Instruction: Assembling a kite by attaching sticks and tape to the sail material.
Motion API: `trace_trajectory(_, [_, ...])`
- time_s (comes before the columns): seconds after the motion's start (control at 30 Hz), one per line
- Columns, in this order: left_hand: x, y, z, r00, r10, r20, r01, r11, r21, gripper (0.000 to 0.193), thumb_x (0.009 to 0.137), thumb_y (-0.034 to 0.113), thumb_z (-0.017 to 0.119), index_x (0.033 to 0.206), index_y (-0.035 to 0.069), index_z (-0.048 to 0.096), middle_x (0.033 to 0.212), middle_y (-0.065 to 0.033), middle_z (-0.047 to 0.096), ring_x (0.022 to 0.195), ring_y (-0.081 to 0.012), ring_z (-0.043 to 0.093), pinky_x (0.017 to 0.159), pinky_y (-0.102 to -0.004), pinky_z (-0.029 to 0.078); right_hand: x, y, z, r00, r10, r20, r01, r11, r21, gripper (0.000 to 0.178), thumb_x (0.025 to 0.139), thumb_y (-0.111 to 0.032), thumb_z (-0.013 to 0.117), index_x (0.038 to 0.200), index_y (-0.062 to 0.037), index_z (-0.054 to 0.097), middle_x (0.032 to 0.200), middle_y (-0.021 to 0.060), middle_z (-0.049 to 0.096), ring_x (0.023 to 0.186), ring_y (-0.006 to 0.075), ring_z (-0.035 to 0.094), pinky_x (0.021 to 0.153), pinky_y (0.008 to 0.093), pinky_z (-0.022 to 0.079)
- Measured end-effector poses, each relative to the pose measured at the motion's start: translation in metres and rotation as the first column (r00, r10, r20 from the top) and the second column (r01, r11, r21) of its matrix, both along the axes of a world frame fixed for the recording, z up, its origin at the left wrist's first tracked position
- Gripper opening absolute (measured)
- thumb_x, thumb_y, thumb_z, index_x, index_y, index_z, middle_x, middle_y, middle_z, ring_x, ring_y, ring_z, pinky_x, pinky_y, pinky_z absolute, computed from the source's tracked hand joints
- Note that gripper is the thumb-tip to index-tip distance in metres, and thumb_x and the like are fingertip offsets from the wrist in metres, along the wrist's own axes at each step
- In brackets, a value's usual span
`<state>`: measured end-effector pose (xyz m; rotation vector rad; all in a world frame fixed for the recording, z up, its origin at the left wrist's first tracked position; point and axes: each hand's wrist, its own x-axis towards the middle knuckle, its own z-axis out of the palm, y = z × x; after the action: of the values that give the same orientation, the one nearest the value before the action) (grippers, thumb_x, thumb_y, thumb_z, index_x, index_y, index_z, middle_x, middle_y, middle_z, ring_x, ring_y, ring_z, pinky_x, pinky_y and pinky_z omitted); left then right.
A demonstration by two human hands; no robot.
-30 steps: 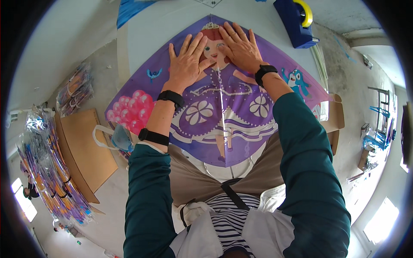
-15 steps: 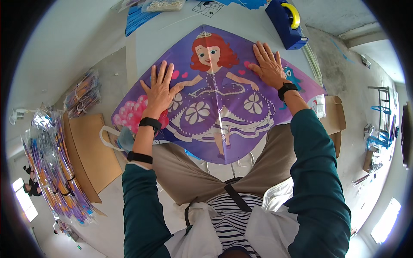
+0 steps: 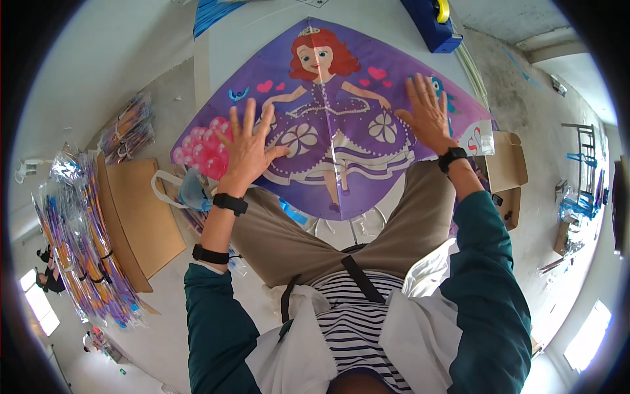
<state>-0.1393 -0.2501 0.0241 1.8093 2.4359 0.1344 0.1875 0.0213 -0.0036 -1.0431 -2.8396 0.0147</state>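
Note:
A purple diamond-shaped kite [image 3: 328, 125], printed with a red-haired cartoon princess, lies spread on the table in front of me, its near tip reaching over the table edge above my lap. Over its left part is my left hand [image 3: 249, 152], fingers spread and palm down, beside the printed pink balloons. On the right, my right hand [image 3: 428, 119] has its fingers stretched out over the kite near the printed blue bird. Both hands hold nothing. Whether the palms press on the kite or hover just above it, I cannot tell.
A blue tape dispenser [image 3: 433, 29] with a yellow roll stands at the table's far right. Left of me are a cardboard box [image 3: 141, 223] and a stack of bagged kites [image 3: 85, 243]. An open carton [image 3: 506, 161] sits at the right. A pale blue mask [image 3: 191, 190] hangs near the left edge.
The kite has shifted away from me, its near tip now farther from my body. Both hands have come nearer to me and lie lower on the kite, uncovering the printed hearts.

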Motion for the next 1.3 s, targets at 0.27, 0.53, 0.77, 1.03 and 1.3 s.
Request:
trace_trajectory(0.27, [-0.032,0.007,-0.003,0.983,0.18,0.03,-0.174,0.975,-0.136,0.106,0.069,0.071,0.072,0.156,0.03,0.027,0.165,-0.0078,0.012,0.148,-0.0468,0.012,0.098,-0.0828,0.024,0.021,0.019,-0.015,0.984,-0.176,0.014,0.176,0.984,-0.011,0.078,0.094,-0.061,0.051,0.156,-0.0197,0.028,0.163,0.0095,0.021,0.151,0.032,0.017,0.114,0.0668,0.016])
trace_trajectory(0.53, [0.03,0.041,-0.011,0.992,-0.049,-0.117,0.055,0.998,0.044,0.072,0.092,0.051,0.06,0.153,0.022,0.035,0.163,0.0005,0.023,0.15,-0.0314,0.018,0.104,-0.0802,0.018,-0.083,-0.071,0.002,0.993,0.118,0.02,-0.119,0.992,0.045,0.074,0.095,-0.054,0.052,0.154,-0.0152,0.031,0.159,0.0103,0.029,0.149,0.0315,0.021,0.116,0.0602,0.02])
trace_trajectory(0.77, [0.027,0.042,-0.027,0.996,-0.084,-0.023,0.086,0.993,0.085,0.084,0.086,0.068,0.054,0.156,0.028,0.029,0.165,0.0037,0.018,0.151,-0.0302,0.016,0.108,-0.0768,0.012,-0.081,-0.064,-0.016,0.966,0.257,-0.021,-0.257,0.966,0.019,0.075,0.096,-0.063,0.041,0.156,-0.0197,0.028,0.163,0.0,0.024,0.152,0.0224,0.015,0.121,0.0509,0.016])
trace_trajectory(1.03, [0.018,0.063,-0.007,0.989,-0.05,0.138,0.019,0.976,0.217,0.059,0.081,0.026,0.075,0.136,0.013,0.058,0.152,-0.0057,0.044,0.141,-0.0288,0.038,0.108,-0.0613,0.031,-0.09,-0.103,0.019,0.954,0.3,0.006,-0.3,0.954,-0.026,0.074,0.092,-0.056,0.052,0.15,-0.0124,0.039,0.16,0.0037,0.03,0.15,0.0247,0.021,0.12,0.0547,0.016])
trace_trajectory(1.3, [-0.003,0.138,-0.007,0.923,0.042,0.382,-0.136,0.965,0.222,0.016,0.076,0.017,0.077,0.08,0.007,0.066,0.091,-0.0122,0.071,0.089,-0.032,0.067,0.074,-0.0426,0.052,-0.11,-0.136,0.0,0.879,0.457,-0.139,-0.473,0.873,-0.118,0.067,0.092,-0.05,0.054,0.147,-0.0128,0.044,0.158,0.0039,0.034,0.149,0.0234,0.024,0.12,0.0543,0.016])
